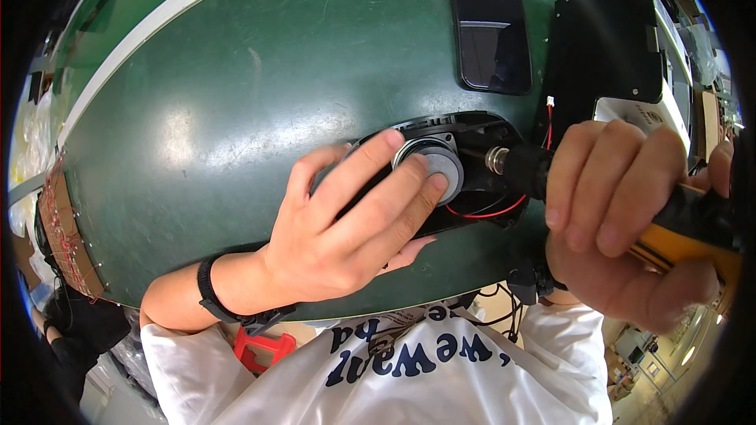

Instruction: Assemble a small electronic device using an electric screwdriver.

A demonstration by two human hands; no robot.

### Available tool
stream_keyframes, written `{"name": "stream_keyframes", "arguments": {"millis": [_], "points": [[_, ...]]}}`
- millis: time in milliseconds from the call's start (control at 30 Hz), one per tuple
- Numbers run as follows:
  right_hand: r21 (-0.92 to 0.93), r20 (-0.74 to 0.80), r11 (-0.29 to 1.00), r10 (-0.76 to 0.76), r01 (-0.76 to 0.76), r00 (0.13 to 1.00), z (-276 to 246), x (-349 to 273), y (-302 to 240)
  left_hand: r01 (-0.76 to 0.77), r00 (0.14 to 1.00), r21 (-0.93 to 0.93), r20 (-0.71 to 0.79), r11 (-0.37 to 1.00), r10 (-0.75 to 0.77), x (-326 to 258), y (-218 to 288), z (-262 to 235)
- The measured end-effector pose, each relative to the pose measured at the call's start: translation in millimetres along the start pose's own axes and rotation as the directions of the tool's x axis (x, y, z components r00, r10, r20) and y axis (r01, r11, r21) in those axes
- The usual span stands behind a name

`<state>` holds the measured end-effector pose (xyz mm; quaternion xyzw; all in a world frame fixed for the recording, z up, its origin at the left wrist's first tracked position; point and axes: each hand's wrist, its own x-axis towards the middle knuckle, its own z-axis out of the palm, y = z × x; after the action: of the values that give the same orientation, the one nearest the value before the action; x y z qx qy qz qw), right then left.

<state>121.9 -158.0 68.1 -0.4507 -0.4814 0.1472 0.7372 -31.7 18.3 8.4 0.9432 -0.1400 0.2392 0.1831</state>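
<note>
A round speaker (450, 164) with a grey magnet back lies in a curved black plastic housing (488, 127) on the table. The fingertips of my left hand (339, 228) press on the speaker's back and rim, with the thumb at the housing's near side. My right hand (618, 205) is wrapped round an electric screwdriver (529, 170) with a black nose and an orange-yellow body. Its metal collar points left at the speaker's right edge; the tip of the bit is hard to make out. A red wire (496, 212) loops beside the speaker.
A dark phone (496, 51) lies beyond the housing on the green table (236, 110). To its right stands a black metal box (606, 43), near a small white connector (550, 101) on a red wire. Cardboard with many red wires (67, 228) sits at the left edge.
</note>
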Motion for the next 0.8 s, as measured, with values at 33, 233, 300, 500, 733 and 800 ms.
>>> {"name": "stream_keyframes", "arguments": {"millis": [33,233,300,500,733,800], "points": [[0.0,-0.003,1.0,0.001,-0.001,1.0,0,0,0,-0.05,0.999,0.048,-0.016,0.998,0.051,-1,-1,1],[0.0,-0.023,1.0,-0.012,0.012,1.0,0,0,-2,-0.039,0.999,0.082,-0.012,0.996,0.041,-1,5,0],[0.004,-0.026,1.0,-0.02,0.02,0.999,0,-1,-2,-0.062,0.998,0.077,0.011,0.995,0.061,-1,5,-1],[0.012,-0.01,0.999,-0.037,0.038,0.999,-1,-2,3,-0.034,0.998,0.129,-0.043,0.991,0.04,-4,10,2],[-0.013,-0.015,0.998,-0.055,0.055,0.998,-4,-3,-2,-0.021,0.998,0.074,-0.064,0.997,0.026,-3,13,5],[-0.017,-0.012,0.999,-0.042,0.042,0.999,-4,-3,-2,0.005,0.998,0.065,-0.064,0.998,-0.001,-4,13,3]]}}
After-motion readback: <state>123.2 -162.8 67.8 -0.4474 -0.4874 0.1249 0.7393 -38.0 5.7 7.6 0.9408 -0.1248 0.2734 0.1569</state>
